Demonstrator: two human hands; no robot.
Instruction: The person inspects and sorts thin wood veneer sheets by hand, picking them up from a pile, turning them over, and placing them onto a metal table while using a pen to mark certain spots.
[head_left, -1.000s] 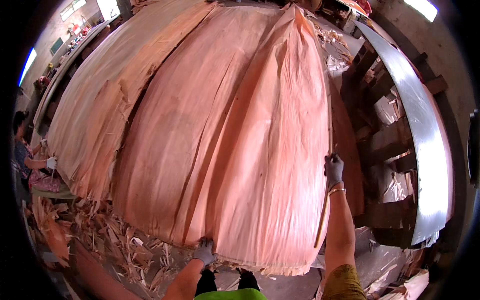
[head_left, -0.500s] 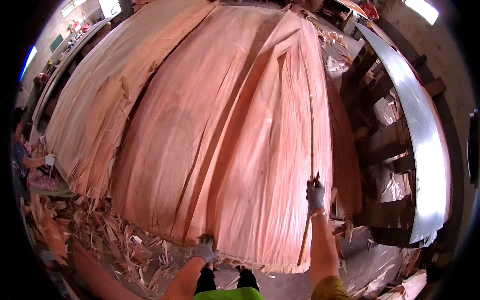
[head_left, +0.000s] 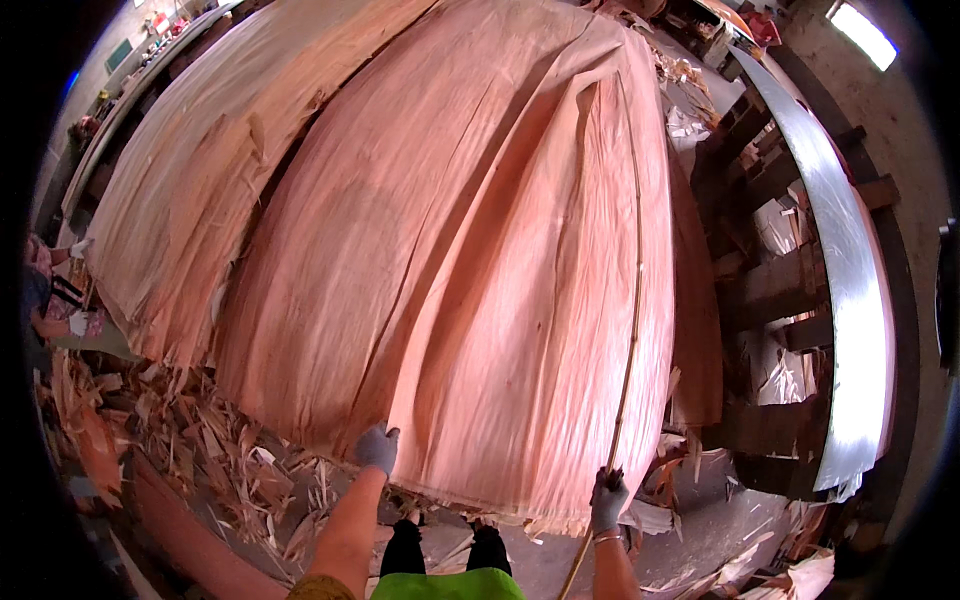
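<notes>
A large pinkish wood veneer sheet [head_left: 500,330] lies in front of me, with long raised folds running away from my body. My left hand [head_left: 378,447], in a grey glove, is closed on the sheet at a fold near its front edge. My right hand [head_left: 608,498], also gloved in grey with dark fingertips, is wrapped round a long thin bamboo stick [head_left: 637,285] at the sheet's front right edge. The stick runs along the sheet's right side, and its near end passes below my hand toward the lower edge of the view.
Another veneer stack [head_left: 180,200] lies at left, with a co-worker's gloved hand [head_left: 78,322] near its corner. Torn veneer scraps [head_left: 230,470] litter the floor at lower left. To the right, a long pale panel [head_left: 850,300] rests on dark wooden beams [head_left: 770,295].
My right hand has come down toward me with the stick, whose near end has shifted closer. My left hand has moved left and slightly up, and the fold beside it stands higher.
</notes>
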